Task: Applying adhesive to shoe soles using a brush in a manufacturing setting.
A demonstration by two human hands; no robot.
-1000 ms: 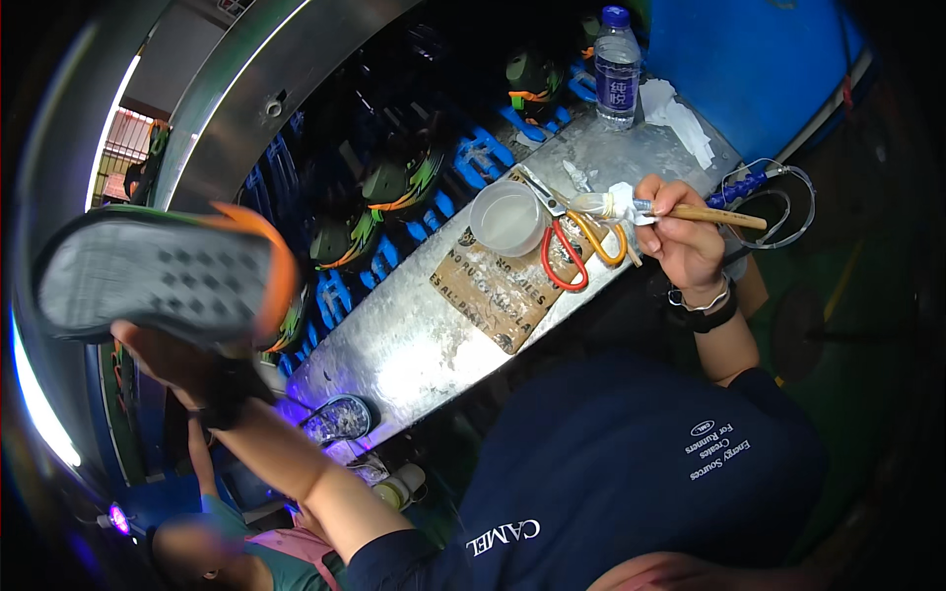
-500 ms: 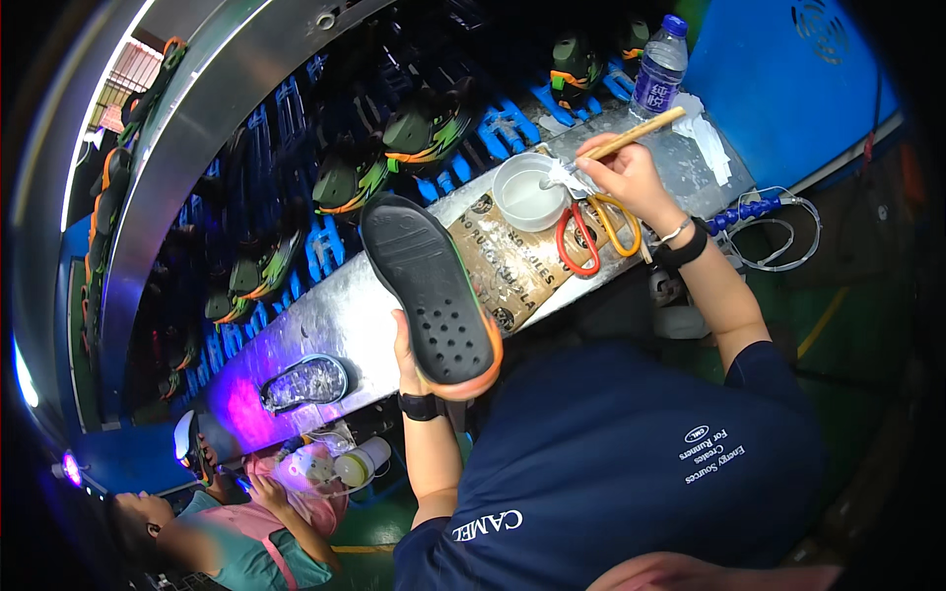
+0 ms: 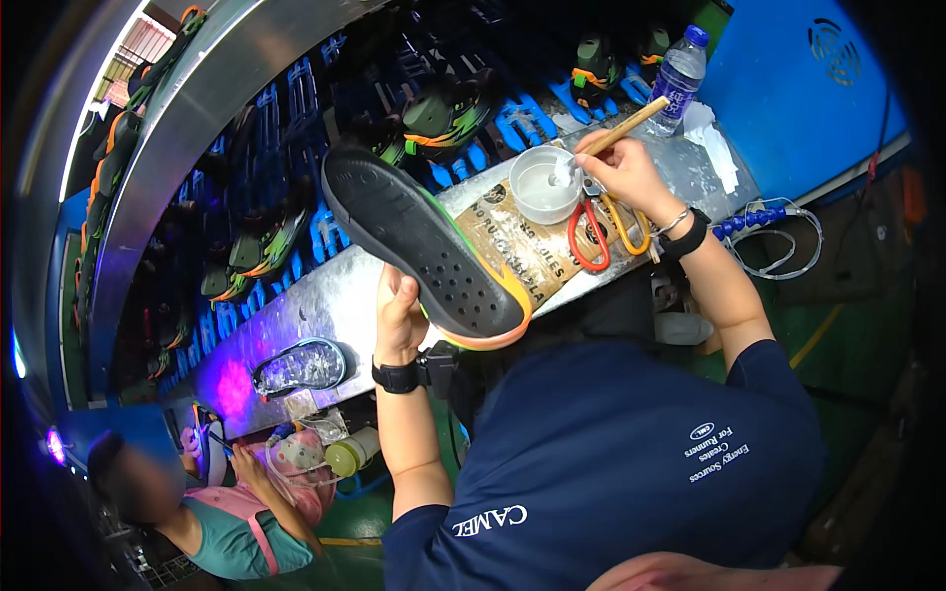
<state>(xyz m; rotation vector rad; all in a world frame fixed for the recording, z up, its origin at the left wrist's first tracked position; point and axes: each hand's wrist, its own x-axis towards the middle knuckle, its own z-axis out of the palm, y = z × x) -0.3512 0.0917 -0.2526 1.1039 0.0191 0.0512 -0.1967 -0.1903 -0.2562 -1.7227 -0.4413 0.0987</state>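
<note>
Head view: right hand [image 3: 623, 175] fingers pinch a wooden-handled brush [image 3: 613, 134], tip dipped in the white bowl [image 3: 544, 184] on the metal bench [image 3: 325, 295]. Left hand [image 3: 399, 317] grips the shoe sole [image 3: 424, 246] tread-up; its long axis runs away up-left, lying left of the brush, scissors [image 3: 603, 222] between

The brush [image 3: 613, 131] tip has dipped into the white bowl [image 3: 543, 183].

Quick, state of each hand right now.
Left hand: closed, holding the shoe sole up by its heel end.
Right hand: closed on the brush, its tip dipped in the white bowl.
</note>
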